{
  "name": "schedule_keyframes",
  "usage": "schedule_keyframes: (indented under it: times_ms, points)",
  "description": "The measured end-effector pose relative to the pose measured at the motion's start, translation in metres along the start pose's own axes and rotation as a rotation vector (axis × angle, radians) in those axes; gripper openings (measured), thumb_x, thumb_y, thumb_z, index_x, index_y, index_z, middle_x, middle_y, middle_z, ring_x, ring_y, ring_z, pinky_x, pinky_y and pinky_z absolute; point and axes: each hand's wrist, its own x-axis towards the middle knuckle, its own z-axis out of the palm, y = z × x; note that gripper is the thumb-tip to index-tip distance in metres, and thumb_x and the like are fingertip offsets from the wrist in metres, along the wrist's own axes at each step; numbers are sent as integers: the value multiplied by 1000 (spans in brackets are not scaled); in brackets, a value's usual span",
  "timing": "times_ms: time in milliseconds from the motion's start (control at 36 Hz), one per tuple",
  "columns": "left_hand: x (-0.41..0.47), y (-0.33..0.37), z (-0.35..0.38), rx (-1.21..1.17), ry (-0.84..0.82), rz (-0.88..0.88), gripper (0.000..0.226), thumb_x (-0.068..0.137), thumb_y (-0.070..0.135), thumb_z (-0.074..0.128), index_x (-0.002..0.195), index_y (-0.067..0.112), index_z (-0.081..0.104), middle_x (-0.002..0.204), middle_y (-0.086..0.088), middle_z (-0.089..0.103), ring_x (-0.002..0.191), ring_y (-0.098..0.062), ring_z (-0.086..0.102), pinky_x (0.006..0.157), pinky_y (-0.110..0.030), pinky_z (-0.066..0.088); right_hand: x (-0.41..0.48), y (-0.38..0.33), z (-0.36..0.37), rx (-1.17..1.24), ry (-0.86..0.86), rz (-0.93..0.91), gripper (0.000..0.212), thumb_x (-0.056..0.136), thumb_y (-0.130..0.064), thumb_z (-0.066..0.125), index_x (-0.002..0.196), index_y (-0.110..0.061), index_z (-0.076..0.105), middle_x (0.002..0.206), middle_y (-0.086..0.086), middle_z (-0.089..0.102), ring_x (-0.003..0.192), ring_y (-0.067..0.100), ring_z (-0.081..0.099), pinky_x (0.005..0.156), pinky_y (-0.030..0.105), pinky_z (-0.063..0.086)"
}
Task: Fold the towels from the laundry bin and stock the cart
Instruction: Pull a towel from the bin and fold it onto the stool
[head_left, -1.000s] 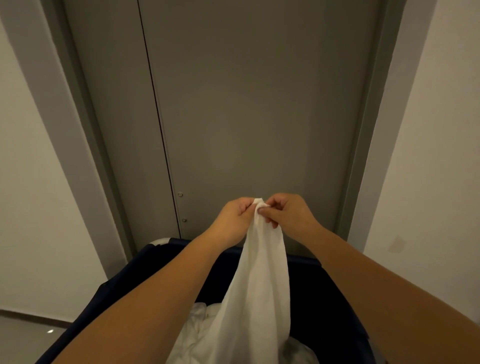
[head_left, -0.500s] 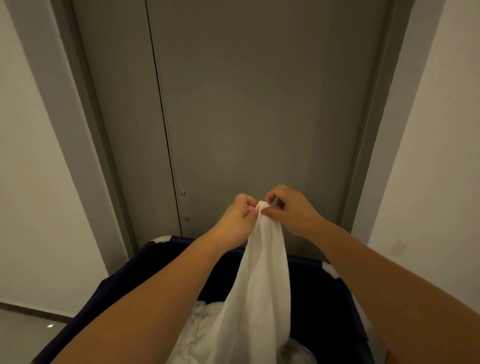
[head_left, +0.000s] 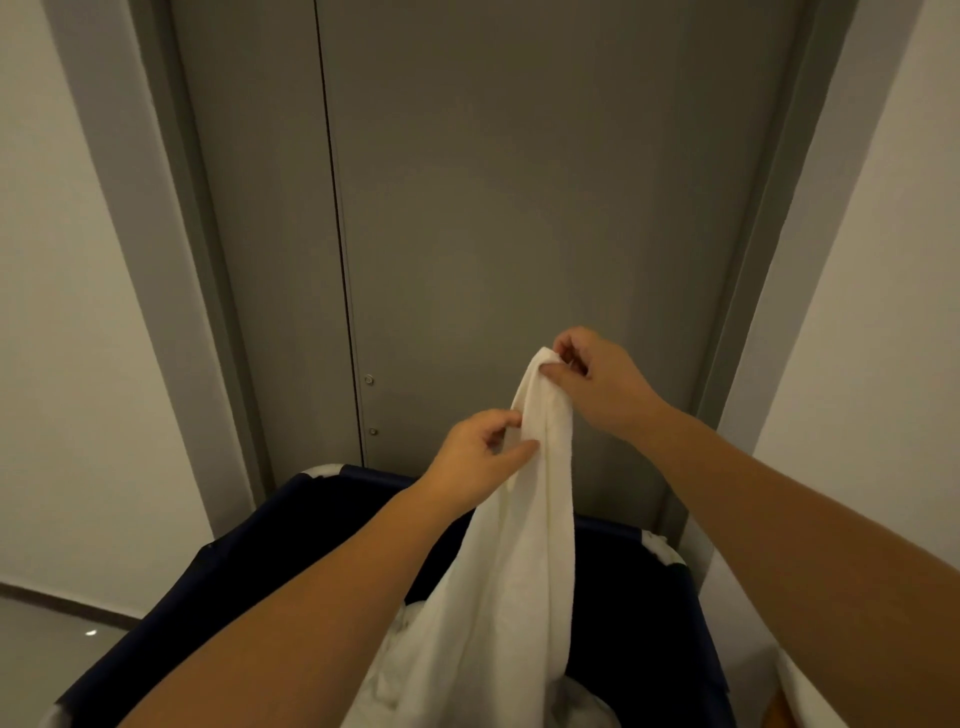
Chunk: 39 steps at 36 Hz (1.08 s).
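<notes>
A white towel (head_left: 514, 561) hangs in a long bunch above the dark blue laundry bin (head_left: 249, 561). My right hand (head_left: 597, 384) pinches the towel's top corner between thumb and fingers. My left hand (head_left: 478, 457) is lower and to the left, and pinches the towel's edge a short way below that corner. More white towels (head_left: 395, 675) lie crumpled in the bin under the hanging one. The cart is not in view.
A grey door (head_left: 519, 208) with a narrow side panel stands right behind the bin. White walls flank it on both sides. A strip of glossy floor (head_left: 47, 639) shows at the lower left.
Both hands held the towel's top together before. My left hand has slid down along the edge while my right hand lifted the corner up and to the right.
</notes>
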Motion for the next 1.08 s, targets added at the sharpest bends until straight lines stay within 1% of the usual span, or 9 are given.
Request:
schedule_keyframes:
  times_ms: [139, 278, 472, 583, 722, 861, 944, 1028, 1083]
  points:
    - [12, 13, 0, 91, 88, 67, 15, 84, 26, 71, 75, 26, 59, 84, -4, 57, 71, -15, 51, 69, -29, 47, 17, -5, -13, -34, 58, -18, 10, 94, -22, 57, 93, -16, 50, 74, -10, 49, 65, 6, 46, 59, 16, 38]
    - [21, 28, 2, 243, 24, 21, 22, 83, 35, 72, 94, 18, 64, 91, 9, 55, 81, -8, 54, 75, -24, 49, 32, -13, -28, -38, 141, -7, 8, 96, -23, 54, 95, -17, 49, 76, -12, 48, 66, 3, 45, 58, 9, 37]
    - [30, 43, -13, 285, 215, 67, 20, 89, 24, 64, 86, 4, 67, 80, -13, 64, 74, -26, 59, 68, -31, 48, 44, -17, -58, -89, 214, -30, 9, 97, -24, 51, 94, -16, 48, 74, -11, 47, 64, 3, 43, 56, 7, 35]
    - [47, 73, -42, 376, 245, 126, 18, 90, 23, 64, 81, 8, 67, 71, -6, 60, 66, -19, 54, 58, -20, 42, 51, -21, -77, -68, 299, -33, 8, 96, -23, 52, 99, -16, 50, 77, -10, 47, 67, 4, 44, 58, 10, 34]
    - [57, 100, -48, 282, 25, 70, 6, 87, 24, 67, 81, 22, 69, 80, 3, 67, 73, -13, 63, 68, -28, 51, 66, -39, -103, 21, 449, -37, 7, 96, -23, 51, 97, -18, 46, 73, -10, 44, 67, 7, 42, 55, 15, 33]
    - [34, 64, -16, 178, -147, -40, 18, 87, 26, 69, 83, 8, 69, 79, -3, 68, 71, -13, 64, 67, -27, 52, 67, -48, -104, 37, 442, -49, 7, 95, -22, 52, 94, -17, 47, 71, -8, 44, 64, 4, 42, 55, 9, 34]
    - [20, 42, -6, 52, -98, -77, 8, 88, 22, 69, 81, 21, 71, 76, 12, 69, 71, -4, 65, 68, -21, 54, 62, -42, -101, 49, 435, -5, 7, 95, -22, 52, 96, -16, 49, 73, -6, 47, 71, 13, 45, 65, 24, 37]
    - [16, 26, -12, 178, 29, -55, 11, 89, 25, 66, 85, 16, 71, 86, 1, 71, 78, -12, 66, 72, -30, 54, 55, -34, -101, 51, 428, 33, 9, 95, -21, 53, 99, -14, 52, 77, -2, 50, 77, 16, 48, 68, 24, 37]
    - [13, 21, -22, 272, 26, -47, 15, 89, 23, 65, 75, 20, 65, 73, 7, 63, 65, -4, 58, 60, -20, 46, 51, -28, -101, 61, 462, 55, 6, 95, -21, 53, 96, -17, 49, 74, -7, 46, 77, 16, 47, 66, 22, 34]
